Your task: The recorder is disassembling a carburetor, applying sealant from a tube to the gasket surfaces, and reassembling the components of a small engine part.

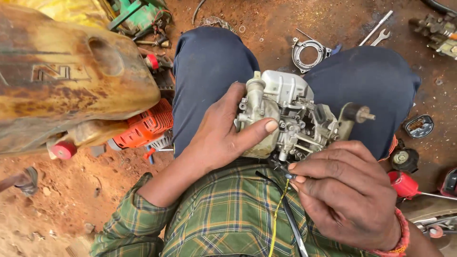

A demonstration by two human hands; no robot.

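Left hand (219,135): grip clasps the carburetor (281,119).
Right hand (347,192): grip pinches a thin tool (293,219) just below it.

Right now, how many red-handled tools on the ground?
2. One red handle lies at left, under the rusty tank. The other, a red-handled screwdriver, lies at right beside the right hand. More may be hidden under the tank or legs.

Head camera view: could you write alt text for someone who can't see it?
A seated person's left hand grips a grey metal carburetor over their lap, while the right hand pinches a thin black tool beneath it. Tools and engine parts lie on red dirt.
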